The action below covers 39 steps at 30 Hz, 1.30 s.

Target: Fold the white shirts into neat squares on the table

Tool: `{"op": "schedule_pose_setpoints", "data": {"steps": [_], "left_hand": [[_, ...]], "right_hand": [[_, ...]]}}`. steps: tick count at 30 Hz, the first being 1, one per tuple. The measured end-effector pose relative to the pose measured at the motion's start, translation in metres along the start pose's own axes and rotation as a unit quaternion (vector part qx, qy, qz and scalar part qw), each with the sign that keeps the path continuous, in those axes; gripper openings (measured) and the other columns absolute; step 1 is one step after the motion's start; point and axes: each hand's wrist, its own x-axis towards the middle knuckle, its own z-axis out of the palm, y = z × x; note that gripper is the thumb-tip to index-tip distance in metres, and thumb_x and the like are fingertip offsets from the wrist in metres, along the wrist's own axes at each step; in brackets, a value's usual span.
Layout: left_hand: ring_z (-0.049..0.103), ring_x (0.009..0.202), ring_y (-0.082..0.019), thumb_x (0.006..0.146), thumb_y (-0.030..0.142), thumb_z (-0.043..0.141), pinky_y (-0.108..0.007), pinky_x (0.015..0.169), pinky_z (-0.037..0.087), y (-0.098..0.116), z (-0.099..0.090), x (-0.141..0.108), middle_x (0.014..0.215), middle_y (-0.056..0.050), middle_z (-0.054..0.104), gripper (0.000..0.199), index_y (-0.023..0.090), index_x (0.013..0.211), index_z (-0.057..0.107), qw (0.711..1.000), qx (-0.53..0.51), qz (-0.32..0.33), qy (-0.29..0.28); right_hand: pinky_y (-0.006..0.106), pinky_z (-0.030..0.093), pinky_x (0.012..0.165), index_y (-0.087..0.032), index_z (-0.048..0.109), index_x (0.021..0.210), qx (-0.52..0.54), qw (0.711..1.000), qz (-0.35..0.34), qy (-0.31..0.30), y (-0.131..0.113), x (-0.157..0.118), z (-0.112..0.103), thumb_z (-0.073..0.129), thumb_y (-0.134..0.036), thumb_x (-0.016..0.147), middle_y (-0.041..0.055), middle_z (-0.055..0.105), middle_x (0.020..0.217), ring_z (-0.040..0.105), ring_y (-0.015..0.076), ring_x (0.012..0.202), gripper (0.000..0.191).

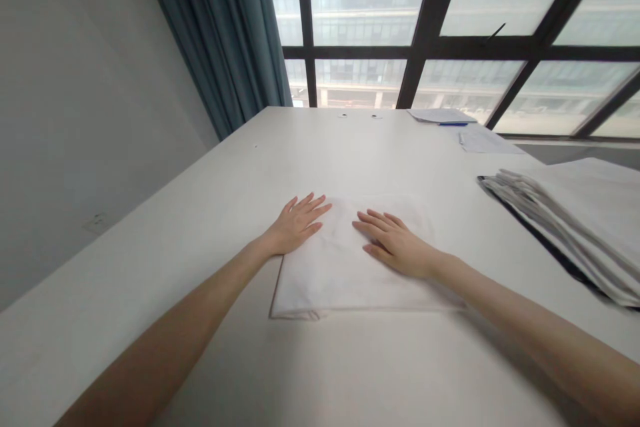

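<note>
A folded white cloth (350, 280) lies flat in front of me on the white table (240, 360). My left hand (299, 221) rests palm down at the cloth's upper left edge, fingers spread and holding nothing. On the upper middle part of the cloth lies my right hand (390, 240), also palm down, with its fingers stretched out and nothing in it. The front left corner of the cloth shows several layers and a slight crease. My right forearm passes over the cloth's right side and hides part of it.
A stack of folded white cloths (590, 213) sits on a dark sheet at the right. Papers (443, 115) and a blue pen (453, 124) lie at the far right. Behind the table are a blue curtain (225, 33) and windows; a grey wall borders the left.
</note>
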Motion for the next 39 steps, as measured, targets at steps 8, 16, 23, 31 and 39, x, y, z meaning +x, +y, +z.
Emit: {"op": "schedule_pose_setpoints", "data": {"steps": [8, 16, 23, 31, 39], "left_hand": [[0.017, 0.147, -0.018, 0.102, 0.033, 0.020, -0.047, 0.117, 0.015, 0.001, 0.001, 0.000, 0.158, 0.001, 0.026, 0.047, 0.031, 0.149, 0.030, 1.000, -0.005, 0.007, 0.014], [0.019, 0.146, -0.020, 0.102, 0.040, 0.022, -0.047, 0.117, 0.015, 0.002, 0.002, -0.002, 0.158, 0.000, 0.027, 0.049, 0.031, 0.150, 0.028, 1.000, 0.022, 0.006, 0.015], [0.025, 0.144, -0.025, 0.097, 0.022, 0.028, -0.047, 0.116, 0.020, 0.026, -0.003, -0.004, 0.156, -0.007, 0.032, 0.051, 0.021, 0.148, 0.033, 0.996, 0.085, 0.005, 0.036], [0.020, 0.146, -0.029, 0.099, 0.043, 0.030, -0.051, 0.116, 0.020, 0.067, 0.008, -0.015, 0.157, -0.013, 0.025, 0.055, 0.018, 0.149, 0.031, 0.996, 0.071, 0.016, 0.050], [0.018, 0.146, -0.031, 0.097, 0.058, 0.027, -0.054, 0.114, 0.019, 0.057, 0.002, -0.023, 0.158, -0.013, 0.021, 0.065, 0.021, 0.151, 0.027, 0.998, 0.063, 0.022, -0.003]], "right_hand": [[0.049, 0.020, 0.116, -0.021, 0.035, 0.149, 0.003, 0.993, -0.106, -0.042, -0.034, 0.025, 0.005, 0.036, -0.048, 0.099, 0.0113, 0.025, 0.157, 0.017, 0.0283, 0.146, 0.057], [0.050, 0.017, 0.118, -0.031, 0.029, 0.151, 0.050, 0.989, -0.121, -0.066, -0.053, -0.028, 0.002, 0.035, -0.044, 0.100, 0.0031, 0.025, 0.158, 0.015, 0.0242, 0.146, 0.053], [0.037, 0.035, 0.112, -0.026, 0.056, 0.133, 0.180, 0.980, -0.074, -0.028, -0.040, -0.019, -0.008, 0.036, -0.034, 0.100, 0.0026, 0.053, 0.142, 0.044, 0.0172, 0.134, 0.039], [0.052, 0.026, 0.113, -0.027, 0.042, 0.145, -0.022, 0.998, 0.042, 0.047, -0.021, -0.003, 0.013, 0.033, -0.035, 0.100, 0.0055, 0.038, 0.153, 0.029, 0.0249, 0.142, 0.047], [0.054, 0.022, 0.114, -0.031, 0.030, 0.150, -0.074, 0.991, 0.108, 0.033, -0.001, -0.045, 0.010, 0.027, -0.047, 0.100, 0.0015, 0.027, 0.158, 0.022, 0.0267, 0.145, 0.052]]}}
